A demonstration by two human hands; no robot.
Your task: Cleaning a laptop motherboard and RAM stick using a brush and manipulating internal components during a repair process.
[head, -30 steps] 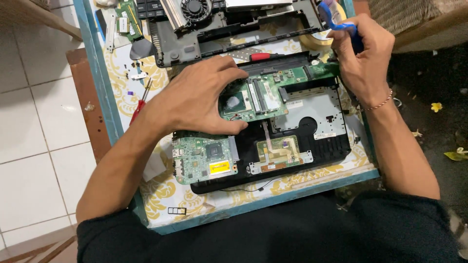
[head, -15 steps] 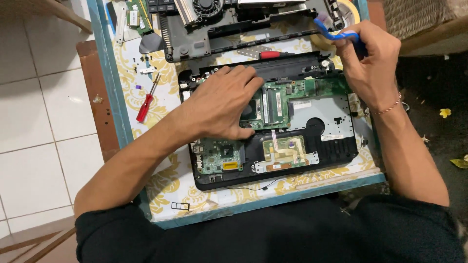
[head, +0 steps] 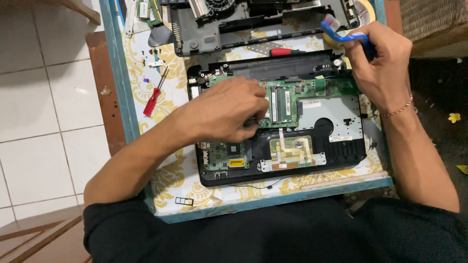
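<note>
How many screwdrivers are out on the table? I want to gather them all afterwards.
2. One red-handled screwdriver lies on the patterned table left of the opened laptop; another red handle lies above the laptop, beside the grey cover. Others may be hidden under the hands.

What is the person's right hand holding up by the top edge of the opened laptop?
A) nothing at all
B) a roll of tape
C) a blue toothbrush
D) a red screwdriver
C: the right hand is closed around a blue toothbrush with its bristles pointing up-left, while the red screwdriver lies untouched on the table to the left of the laptop.
</note>
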